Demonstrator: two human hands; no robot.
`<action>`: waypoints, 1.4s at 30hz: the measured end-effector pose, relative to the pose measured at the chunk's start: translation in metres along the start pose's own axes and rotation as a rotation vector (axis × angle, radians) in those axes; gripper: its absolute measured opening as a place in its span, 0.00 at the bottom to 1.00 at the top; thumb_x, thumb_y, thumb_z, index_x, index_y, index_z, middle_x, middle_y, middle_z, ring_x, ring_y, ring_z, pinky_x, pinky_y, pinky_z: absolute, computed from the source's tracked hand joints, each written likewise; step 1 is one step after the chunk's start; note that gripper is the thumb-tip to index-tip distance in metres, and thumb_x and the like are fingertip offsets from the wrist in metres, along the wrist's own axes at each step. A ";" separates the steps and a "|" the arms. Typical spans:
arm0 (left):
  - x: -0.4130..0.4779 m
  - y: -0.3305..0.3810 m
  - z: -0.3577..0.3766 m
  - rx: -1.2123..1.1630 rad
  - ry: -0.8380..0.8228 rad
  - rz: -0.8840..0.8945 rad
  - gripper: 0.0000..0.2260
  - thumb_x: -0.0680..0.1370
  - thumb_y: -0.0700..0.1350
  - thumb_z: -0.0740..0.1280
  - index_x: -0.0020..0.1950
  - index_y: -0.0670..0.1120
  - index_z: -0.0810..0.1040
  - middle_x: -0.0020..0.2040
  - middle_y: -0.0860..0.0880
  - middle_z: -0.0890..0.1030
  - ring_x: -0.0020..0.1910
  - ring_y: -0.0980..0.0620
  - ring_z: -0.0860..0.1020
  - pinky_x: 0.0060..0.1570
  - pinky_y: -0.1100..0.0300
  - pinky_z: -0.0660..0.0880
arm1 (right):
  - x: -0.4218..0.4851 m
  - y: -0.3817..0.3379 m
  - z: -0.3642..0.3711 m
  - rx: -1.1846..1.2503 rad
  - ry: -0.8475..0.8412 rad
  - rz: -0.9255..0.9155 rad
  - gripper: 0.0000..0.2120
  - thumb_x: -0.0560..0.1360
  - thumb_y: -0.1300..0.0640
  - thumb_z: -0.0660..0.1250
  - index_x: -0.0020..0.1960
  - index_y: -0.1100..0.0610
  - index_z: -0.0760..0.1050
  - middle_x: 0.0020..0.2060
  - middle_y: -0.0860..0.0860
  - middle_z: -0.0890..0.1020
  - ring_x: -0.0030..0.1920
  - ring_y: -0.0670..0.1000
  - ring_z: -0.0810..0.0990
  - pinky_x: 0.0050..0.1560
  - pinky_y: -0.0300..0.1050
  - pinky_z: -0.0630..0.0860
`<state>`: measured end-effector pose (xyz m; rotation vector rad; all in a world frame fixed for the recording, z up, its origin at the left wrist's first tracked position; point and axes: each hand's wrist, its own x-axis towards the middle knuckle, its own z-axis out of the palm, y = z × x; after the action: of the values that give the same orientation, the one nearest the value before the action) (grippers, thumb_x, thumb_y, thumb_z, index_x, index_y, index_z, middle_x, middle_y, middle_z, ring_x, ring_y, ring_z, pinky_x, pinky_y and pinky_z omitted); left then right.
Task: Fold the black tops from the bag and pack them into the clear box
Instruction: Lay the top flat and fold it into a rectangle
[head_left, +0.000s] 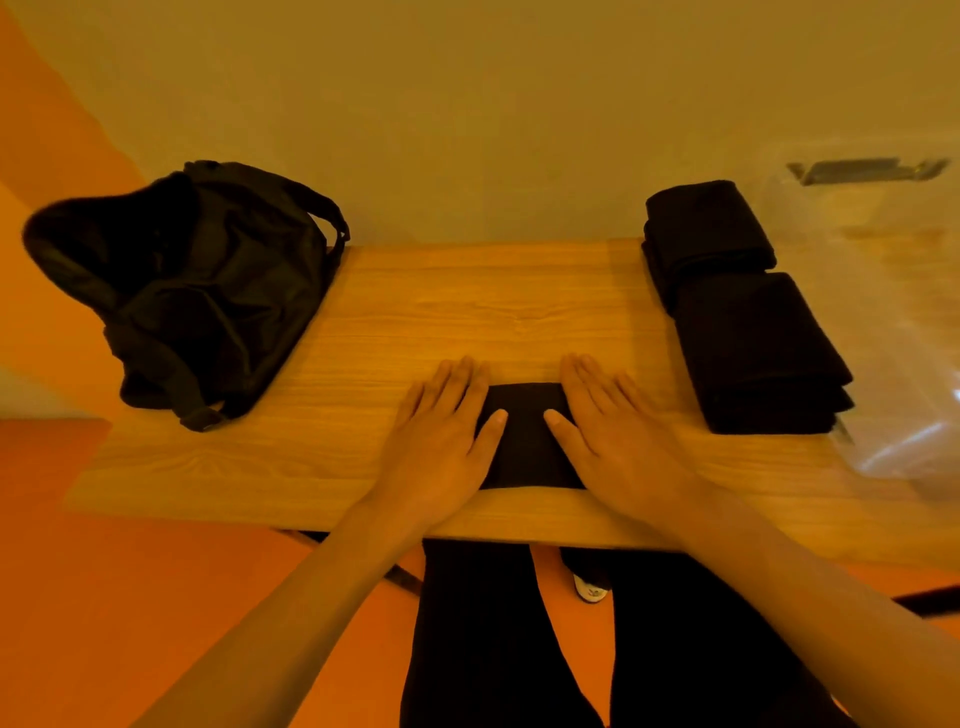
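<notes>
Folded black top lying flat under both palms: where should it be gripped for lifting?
Probably by its left and right edges: the folded black top lies flat under the left hand and right hand, so each can slide fingers under its own side.

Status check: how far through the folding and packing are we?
Done: a far folded stack and a near folded stack sit by the clear box; whether inside it, I cannot tell. In hand: left hand and right hand press flat on a folded top. Left: packing it; the bag hides any remaining.
</notes>
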<state>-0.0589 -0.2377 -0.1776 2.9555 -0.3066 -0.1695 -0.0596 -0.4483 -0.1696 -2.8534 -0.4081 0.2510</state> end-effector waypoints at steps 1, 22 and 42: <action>-0.001 -0.002 -0.004 0.000 -0.020 -0.005 0.30 0.83 0.64 0.38 0.83 0.55 0.41 0.84 0.54 0.43 0.81 0.56 0.39 0.80 0.54 0.39 | -0.004 0.004 -0.001 0.006 -0.011 0.011 0.36 0.78 0.36 0.33 0.81 0.53 0.37 0.81 0.48 0.42 0.80 0.45 0.37 0.80 0.48 0.39; -0.089 0.022 -0.042 -0.676 0.198 -0.528 0.24 0.76 0.61 0.70 0.65 0.53 0.66 0.39 0.51 0.82 0.37 0.54 0.82 0.39 0.55 0.80 | 0.078 -0.026 -0.065 0.154 -0.397 -0.067 0.27 0.70 0.34 0.73 0.60 0.49 0.73 0.55 0.47 0.76 0.59 0.50 0.76 0.60 0.48 0.76; -0.111 0.045 -0.012 -0.721 0.365 -0.534 0.23 0.75 0.69 0.65 0.54 0.51 0.79 0.45 0.55 0.81 0.45 0.58 0.79 0.46 0.54 0.79 | -0.020 -0.025 -0.065 1.020 -0.335 0.079 0.09 0.78 0.52 0.71 0.55 0.54 0.75 0.49 0.53 0.86 0.49 0.52 0.86 0.51 0.48 0.82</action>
<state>-0.1743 -0.2561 -0.1471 2.2144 0.4952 0.1675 -0.0713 -0.4446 -0.0981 -1.8221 -0.1443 0.7145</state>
